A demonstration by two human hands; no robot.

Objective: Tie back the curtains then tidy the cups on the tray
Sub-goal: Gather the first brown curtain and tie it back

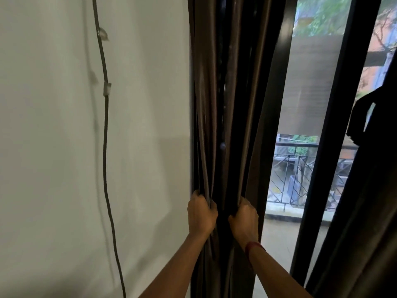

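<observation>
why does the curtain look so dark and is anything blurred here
Head view: the curtain is backlit by daylight through the window, so its folds go near black; the wall is softly lit, with a faint shadow beside the cable; the trees outside are blurred.

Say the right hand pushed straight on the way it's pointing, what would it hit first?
The gathered brown curtain it grips: the right hand would just press deeper into those folds. Probably the dark window frame lies behind, though depth is unclear.
</observation>
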